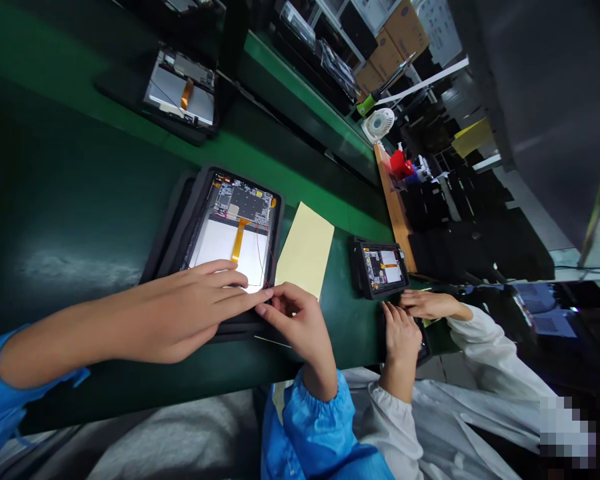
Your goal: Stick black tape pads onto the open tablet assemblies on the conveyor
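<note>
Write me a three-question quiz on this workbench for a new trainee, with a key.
1. True or false: the wearer's left hand reaches over the open tablet, while the right hand is at its corner.
2. What colour is the paper beside that tablet?
A) Red
B) Pale yellow
C) Blue
3. Fill the gap: the co-worker's sleeves are ____.

Key: 1. True. 2. B. 3. White.
</note>
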A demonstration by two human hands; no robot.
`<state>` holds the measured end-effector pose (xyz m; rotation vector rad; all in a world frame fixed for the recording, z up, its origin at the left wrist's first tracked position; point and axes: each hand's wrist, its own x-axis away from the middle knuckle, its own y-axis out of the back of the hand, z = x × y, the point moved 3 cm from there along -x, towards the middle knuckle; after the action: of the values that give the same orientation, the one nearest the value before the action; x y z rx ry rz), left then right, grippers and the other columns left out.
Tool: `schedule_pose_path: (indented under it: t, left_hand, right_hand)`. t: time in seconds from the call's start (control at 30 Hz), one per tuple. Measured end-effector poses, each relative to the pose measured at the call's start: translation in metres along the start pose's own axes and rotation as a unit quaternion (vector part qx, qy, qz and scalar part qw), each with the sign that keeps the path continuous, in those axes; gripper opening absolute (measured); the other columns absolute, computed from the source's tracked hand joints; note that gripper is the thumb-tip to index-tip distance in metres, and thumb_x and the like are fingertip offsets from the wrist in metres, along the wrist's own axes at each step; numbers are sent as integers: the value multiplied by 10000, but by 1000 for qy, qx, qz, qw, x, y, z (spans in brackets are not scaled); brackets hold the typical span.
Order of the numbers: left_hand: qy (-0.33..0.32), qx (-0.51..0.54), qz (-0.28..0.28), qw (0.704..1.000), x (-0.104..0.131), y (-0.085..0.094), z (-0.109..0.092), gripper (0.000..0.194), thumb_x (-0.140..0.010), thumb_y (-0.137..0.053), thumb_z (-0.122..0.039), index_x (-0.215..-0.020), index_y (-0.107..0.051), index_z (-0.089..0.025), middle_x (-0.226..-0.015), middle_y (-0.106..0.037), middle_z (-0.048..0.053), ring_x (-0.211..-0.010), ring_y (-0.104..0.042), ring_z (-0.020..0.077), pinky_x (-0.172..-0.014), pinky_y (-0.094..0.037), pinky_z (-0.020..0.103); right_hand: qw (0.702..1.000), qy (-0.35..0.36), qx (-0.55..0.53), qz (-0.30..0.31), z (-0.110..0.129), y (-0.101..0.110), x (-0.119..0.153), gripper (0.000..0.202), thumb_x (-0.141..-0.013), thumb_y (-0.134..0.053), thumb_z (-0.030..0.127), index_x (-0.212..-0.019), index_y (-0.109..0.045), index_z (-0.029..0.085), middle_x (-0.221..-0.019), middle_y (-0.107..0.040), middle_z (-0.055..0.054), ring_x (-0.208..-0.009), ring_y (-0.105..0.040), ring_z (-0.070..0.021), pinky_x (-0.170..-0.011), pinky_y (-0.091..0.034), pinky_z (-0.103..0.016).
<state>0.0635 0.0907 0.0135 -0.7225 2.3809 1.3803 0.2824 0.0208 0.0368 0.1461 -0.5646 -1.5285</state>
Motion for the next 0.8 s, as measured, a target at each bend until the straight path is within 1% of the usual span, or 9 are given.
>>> schedule_pose_path:
  t: [0.07,0.17,0.27,0.37,0.43,0.53,0.67,0.73,0.8]
  left_hand:
    - [2,1,7,1000,0,1,0,923,-1007,-432,-55,-1856,-158,-294,-1305,-745,60,-1254,-680,257,-1343,-420,448]
    - [15,-6,1,1000,1,2,5,900,-1011,-436,-62,-1845,-218,-319,-1304,-746,59,-1242,-682,265,-1318,-433,458]
    - [22,-18,-25,999,3,6,13,842,-1039,-432,-81,-1827,-286,-338,-1308,-754,58,-1232,-688,275,-1286,-460,467]
    - [26,-19,-24,999,6,9,19,789,-1069,-407,-102,-1812,-330,-356,-1325,-754,55,-1266,-681,283,-1277,-477,490]
    - [30,-18,-13,999,8,9,22,759,-1085,-387,-112,-1803,-352,-353,-1311,-756,56,-1270,-677,284,-1294,-465,516]
    - [31,-26,-9,999,11,8,24,744,-1096,-383,-120,-1805,-361,-345,-1293,-762,56,-1253,-682,287,-1333,-431,545]
    - [26,-28,-28,999,13,8,23,780,-1081,-404,-100,-1815,-341,-356,-1322,-768,43,-1266,-687,280,-1346,-418,515]
    - [28,-29,-28,999,13,8,23,777,-1080,-406,-103,-1812,-346,-360,-1339,-765,39,-1279,-682,277,-1344,-418,502]
    - [32,-31,-26,999,13,8,23,757,-1084,-406,-119,-1803,-370,-357,-1362,-759,42,-1293,-676,282,-1341,-419,502]
  right_hand:
    - [999,32,18,-9,-1,3,-1,372,-969,-826,575,-898,-784,212,-765,-628,13,-660,-519,-145,-615,-436,-274]
    - [997,68,43,-5,-2,9,-3,301,-1047,-754,490,-929,-791,215,-828,-668,-13,-711,-575,-162,-643,-462,-280]
    - [990,109,78,40,2,16,-8,216,-1082,-743,390,-970,-799,214,-897,-682,-26,-783,-622,-174,-689,-499,-283]
    - [974,155,132,95,12,19,-15,142,-1101,-755,316,-1010,-809,221,-1010,-729,-49,-943,-692,-207,-844,-559,-321]
    - [959,183,175,128,20,18,-21,84,-1092,-781,276,-1029,-814,230,-1055,-743,-51,-1030,-706,-225,-933,-563,-348]
    - [933,222,237,154,29,12,-30,42,-1076,-800,225,-1035,-811,226,-1050,-730,-46,-1045,-681,-234,-938,-543,-356]
    - [909,261,287,149,35,4,-34,41,-1086,-779,217,-1047,-786,206,-1060,-714,-63,-1028,-628,-253,-906,-518,-376]
    - [907,261,301,137,35,2,-32,51,-1096,-764,225,-1048,-762,207,-1068,-704,-70,-1030,-614,-260,-911,-514,-383]
    - [911,248,307,122,33,2,-30,66,-1096,-756,215,-1035,-733,208,-1074,-694,-72,-1045,-612,-264,-922,-515,-382]
